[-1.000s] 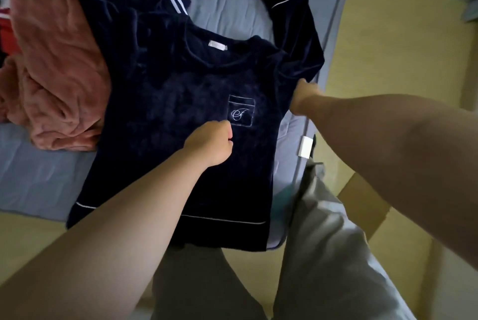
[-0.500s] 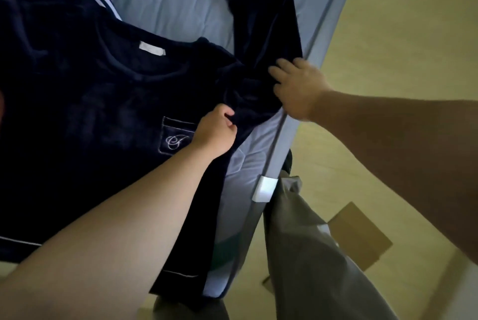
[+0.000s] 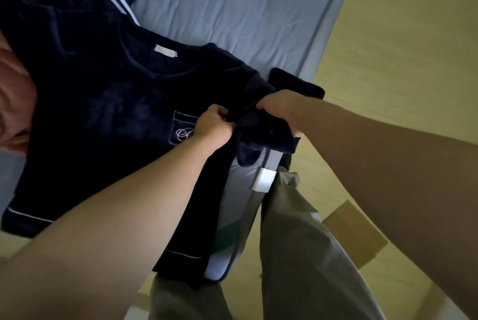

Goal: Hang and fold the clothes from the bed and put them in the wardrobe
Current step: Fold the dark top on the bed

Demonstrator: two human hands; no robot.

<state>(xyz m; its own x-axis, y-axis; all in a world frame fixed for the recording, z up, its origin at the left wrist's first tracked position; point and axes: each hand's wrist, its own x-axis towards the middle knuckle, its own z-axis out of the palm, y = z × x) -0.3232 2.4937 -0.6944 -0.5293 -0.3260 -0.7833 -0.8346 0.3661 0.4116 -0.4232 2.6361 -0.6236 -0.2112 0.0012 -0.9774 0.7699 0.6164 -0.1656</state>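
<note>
Snugly inside curled fingers [image 3: 222, 115], navy sleeve [image 3: 263, 138]

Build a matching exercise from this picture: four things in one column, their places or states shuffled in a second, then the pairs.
Things
1. dark navy velvet top
2. salmon-pink fleece garment
3. small white plastic clip
4. brown cardboard piece

Places or states
A. lying on the wooden floor
B. fixed on the edge of the bed
C. at the picture's left edge
D. spread on the bed, its fabric gripped by the left hand and the right hand

Pairs: 1-D, 2-C, 3-B, 4-A
</note>
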